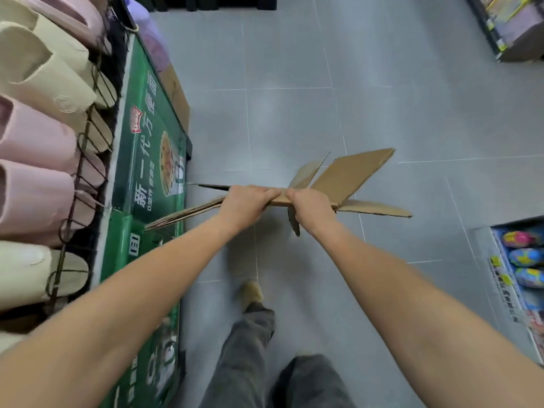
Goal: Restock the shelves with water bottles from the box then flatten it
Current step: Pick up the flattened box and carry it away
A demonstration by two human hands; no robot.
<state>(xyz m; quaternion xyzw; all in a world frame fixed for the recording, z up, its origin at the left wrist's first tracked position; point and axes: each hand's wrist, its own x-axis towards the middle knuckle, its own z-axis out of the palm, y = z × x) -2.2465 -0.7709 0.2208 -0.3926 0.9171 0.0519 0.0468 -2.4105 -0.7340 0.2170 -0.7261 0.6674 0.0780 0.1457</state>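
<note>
A flattened brown cardboard box (350, 175) is held edge-on in front of me above the grey floor, its loose flaps sticking out to the left and right. My left hand (245, 206) grips its near edge with fingers curled over the top. Right beside it, my right hand (310, 209) grips the same edge. No water bottles are in view.
Green printed cartons (147, 160) are stacked along the left, next to a wire rack of pink and beige slippers (38, 119). A low shelf with colourful balls (522, 256) stands at the right, another shelf (509, 28) at the top right. My legs and shoes are below on the tiled floor (294, 83).
</note>
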